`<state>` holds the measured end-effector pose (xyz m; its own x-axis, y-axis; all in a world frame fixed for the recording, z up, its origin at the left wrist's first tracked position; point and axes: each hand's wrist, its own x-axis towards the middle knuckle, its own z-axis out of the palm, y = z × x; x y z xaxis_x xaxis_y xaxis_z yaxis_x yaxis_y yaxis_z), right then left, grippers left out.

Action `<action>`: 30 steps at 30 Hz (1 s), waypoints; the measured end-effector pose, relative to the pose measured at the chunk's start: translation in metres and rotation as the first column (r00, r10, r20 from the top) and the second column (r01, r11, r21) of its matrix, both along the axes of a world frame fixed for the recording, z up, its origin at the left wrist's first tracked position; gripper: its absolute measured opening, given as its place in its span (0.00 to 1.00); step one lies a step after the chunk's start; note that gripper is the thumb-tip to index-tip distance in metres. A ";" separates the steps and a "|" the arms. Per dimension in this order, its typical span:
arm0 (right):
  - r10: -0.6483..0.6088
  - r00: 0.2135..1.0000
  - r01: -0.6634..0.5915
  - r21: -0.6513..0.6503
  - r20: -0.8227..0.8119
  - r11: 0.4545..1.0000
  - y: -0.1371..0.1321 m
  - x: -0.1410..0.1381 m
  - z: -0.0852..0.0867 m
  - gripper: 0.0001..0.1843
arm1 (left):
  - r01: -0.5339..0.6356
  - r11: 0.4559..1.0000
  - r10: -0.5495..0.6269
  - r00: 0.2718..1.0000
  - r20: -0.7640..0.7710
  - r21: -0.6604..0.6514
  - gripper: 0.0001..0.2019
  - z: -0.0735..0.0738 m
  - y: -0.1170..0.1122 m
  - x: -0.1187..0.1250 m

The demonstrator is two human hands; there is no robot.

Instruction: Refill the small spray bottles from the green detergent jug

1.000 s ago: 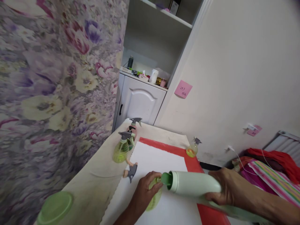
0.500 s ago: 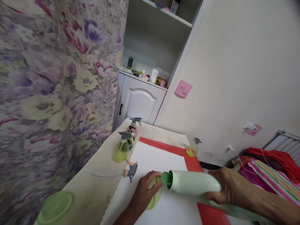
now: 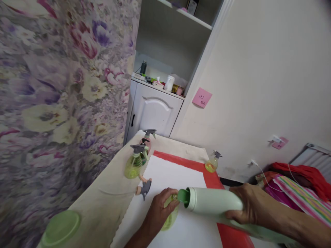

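My left hand (image 3: 162,208) is wrapped round the neck of a see-through yellow-green spray bottle (image 3: 169,223) that has no trigger head on it. In my right hand (image 3: 244,205) is a pale green flask (image 3: 214,201), tipped nearly level with its mouth to the left. A darker green spout-like piece (image 3: 183,196) sits at the flask's mouth and reaches the top of the spray bottle. Whether liquid is flowing, I cannot make out. A grey and tan trigger head (image 3: 144,188) with a thin clear tube lies left of my left hand.
Several spray bottles (image 3: 133,167) with trigger heads stand at the table's far left. Another spray bottle (image 3: 212,163) stands at the far right on the red sheet (image 3: 178,161). White paper (image 3: 178,172) covers that sheet. A light green lid (image 3: 62,227) is at the near left.
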<state>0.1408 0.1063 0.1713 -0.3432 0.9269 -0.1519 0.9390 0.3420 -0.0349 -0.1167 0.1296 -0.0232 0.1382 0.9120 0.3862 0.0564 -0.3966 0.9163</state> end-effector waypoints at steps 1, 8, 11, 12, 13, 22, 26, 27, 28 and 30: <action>-0.002 1.000 0.002 0.001 -0.002 1.000 0.000 0.000 0.000 0.17 | 0.001 1.000 -0.001 1.000 -0.001 0.001 0.08 -0.001 0.000 0.000; -0.009 1.000 0.009 -0.002 -0.008 1.000 0.001 0.000 0.000 0.16 | 0.003 1.000 -0.003 1.000 -0.009 0.008 0.08 -0.003 0.002 0.001; -0.003 1.000 0.003 0.013 0.004 1.000 0.001 0.001 -0.001 0.16 | 0.003 1.000 -0.002 1.000 -0.006 0.015 0.08 -0.003 0.002 0.001; 0.002 1.000 -0.002 0.013 0.002 1.000 0.001 0.002 -0.001 0.16 | 0.002 1.000 -0.002 1.000 -0.006 0.017 0.09 -0.003 0.002 0.001; 0.005 1.000 -0.005 0.012 -0.001 1.000 0.001 0.002 -0.002 0.16 | -0.001 1.000 0.001 1.000 -0.006 0.017 0.09 -0.003 0.001 0.001; -0.012 1.000 0.012 -0.014 0.010 1.000 -0.001 0.001 0.002 0.17 | -0.025 0.999 0.026 1.000 -0.010 0.027 0.09 -0.005 0.003 0.001; -0.014 1.000 0.014 -0.012 0.016 1.000 -0.001 -0.001 0.002 0.18 | -0.041 0.999 0.041 0.999 -0.003 0.021 0.08 -0.005 0.003 0.001; -0.016 1.000 0.017 -0.012 0.015 1.000 0.000 -0.001 0.002 0.18 | -0.039 0.999 0.039 0.999 -0.001 0.015 0.08 -0.004 0.003 0.001; -0.018 1.000 0.018 -0.012 0.015 1.000 0.000 -0.002 0.002 0.18 | -0.036 0.999 0.036 0.999 0.000 0.010 0.09 -0.003 0.002 0.001; -0.019 1.000 0.019 -0.014 0.010 1.000 0.000 -0.003 0.002 0.18 | -0.027 1.000 0.027 1.000 0.000 0.006 0.09 -0.002 0.002 0.001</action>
